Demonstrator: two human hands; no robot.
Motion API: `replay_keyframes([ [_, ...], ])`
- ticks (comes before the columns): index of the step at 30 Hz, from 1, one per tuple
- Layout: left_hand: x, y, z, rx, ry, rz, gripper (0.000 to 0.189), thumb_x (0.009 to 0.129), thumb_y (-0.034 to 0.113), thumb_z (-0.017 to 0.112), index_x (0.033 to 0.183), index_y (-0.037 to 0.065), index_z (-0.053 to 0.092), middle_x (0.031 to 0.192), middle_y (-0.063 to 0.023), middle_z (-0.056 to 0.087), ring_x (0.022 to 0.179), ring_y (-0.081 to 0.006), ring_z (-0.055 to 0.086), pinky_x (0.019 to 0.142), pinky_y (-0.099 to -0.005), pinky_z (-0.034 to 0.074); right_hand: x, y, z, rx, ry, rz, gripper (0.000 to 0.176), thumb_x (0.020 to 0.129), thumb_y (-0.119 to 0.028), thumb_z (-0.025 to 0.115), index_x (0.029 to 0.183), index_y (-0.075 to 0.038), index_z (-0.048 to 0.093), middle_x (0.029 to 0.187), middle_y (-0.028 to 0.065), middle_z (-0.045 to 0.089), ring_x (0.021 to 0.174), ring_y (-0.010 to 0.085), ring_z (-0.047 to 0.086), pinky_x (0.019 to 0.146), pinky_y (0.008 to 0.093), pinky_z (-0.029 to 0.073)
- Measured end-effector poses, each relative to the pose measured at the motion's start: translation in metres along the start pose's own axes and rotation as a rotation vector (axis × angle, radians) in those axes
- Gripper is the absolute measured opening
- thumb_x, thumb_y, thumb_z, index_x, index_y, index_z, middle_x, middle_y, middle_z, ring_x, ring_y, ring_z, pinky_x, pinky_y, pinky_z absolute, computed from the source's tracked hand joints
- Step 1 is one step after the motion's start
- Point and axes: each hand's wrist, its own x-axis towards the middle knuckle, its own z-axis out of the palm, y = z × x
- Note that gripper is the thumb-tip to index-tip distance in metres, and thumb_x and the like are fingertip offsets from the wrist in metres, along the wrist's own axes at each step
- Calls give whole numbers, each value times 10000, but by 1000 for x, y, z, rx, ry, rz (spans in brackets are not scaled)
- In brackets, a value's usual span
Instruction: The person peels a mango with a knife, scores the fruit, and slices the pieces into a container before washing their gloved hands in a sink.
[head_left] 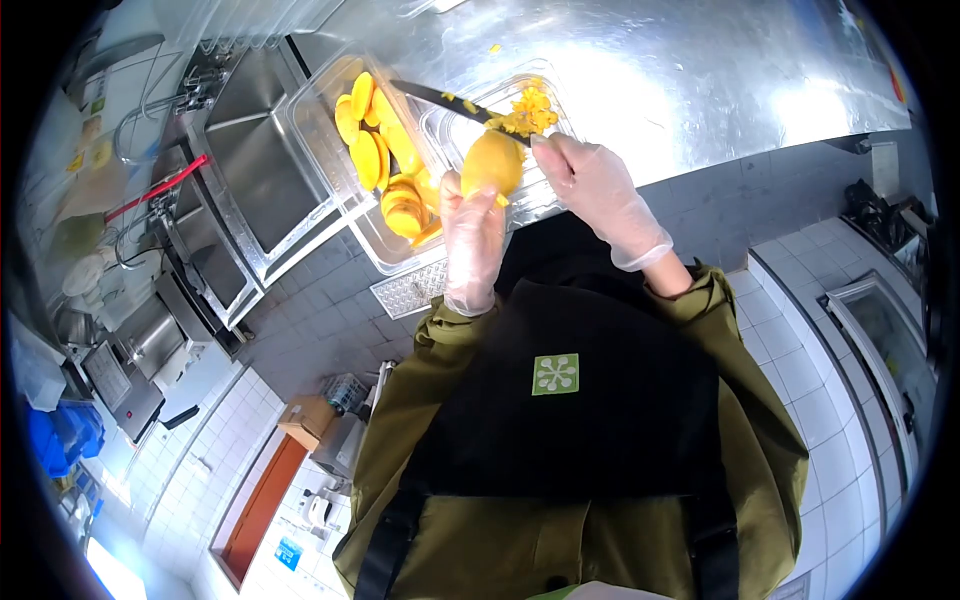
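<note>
My left hand point(476, 235), in a clear glove, is closed around a peeled yellow mango point(493, 163). My gloved right hand point(592, 185) grips a dark-bladed knife point(440, 98), its handle mostly hidden in the fist. The blade points to the upper left and passes just above the mango, with yellow bits stuck to it. Below the hands stands a small clear container point(437, 122) with chopped yellow scraps point(532, 110) in it. To its left, a larger clear container point(383, 250) holds several mango slices point(366, 160) and rounder mango pieces point(403, 207).
A shiny steel worktop point(690, 80) extends to the right, with a small yellow scrap point(495, 48) on it. Steel sinks point(255, 150) lie left of the containers, near a red-handled tap point(160, 190). A glass-fronted cabinet point(880, 340) stands at the far right.
</note>
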Motion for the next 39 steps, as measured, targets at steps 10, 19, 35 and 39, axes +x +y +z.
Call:
replay_keyframes([
  [10, -4, 3, 1, -152, 42, -70, 469, 837, 90, 599, 1258, 97, 391, 1254, -94, 472, 1212, -251, 423, 1046, -450, 322, -4, 6, -6, 143, -15, 87, 306, 915, -279, 489, 823, 4, 559, 652, 215, 525, 583, 366, 516, 541, 364, 423],
  [19, 5, -9, 0, -330, 47, -110, 516, 851, 141, 600, 1302, 45, 368, 1301, -90, 450, 1227, -235, 405, 1057, -439, 313, -27, 12, 12, 200, 23, 72, 343, 931, -319, 467, 853, 4, 551, 597, 163, 459, 528, 241, 453, 541, 330, 410],
  [35, 2, -9, -6, -314, -16, -122, 564, 810, 100, 634, 1297, 25, 362, 1280, -100, 454, 1224, -244, 393, 1086, -440, 251, -14, 6, 37, -94, 268, -103, 290, 908, -334, 478, 796, -71, 525, 559, 158, 539, 526, 370, 551, 467, 431, 431],
  [39, 1, -6, -6, -302, 3, -112, 595, 785, 94, 663, 1297, 39, 365, 1277, -93, 458, 1221, -246, 399, 1075, -429, 271, -11, 6, 34, -141, 227, -120, 276, 902, -334, 488, 812, -78, 541, 540, 135, 547, 503, 351, 556, 457, 423, 437],
])
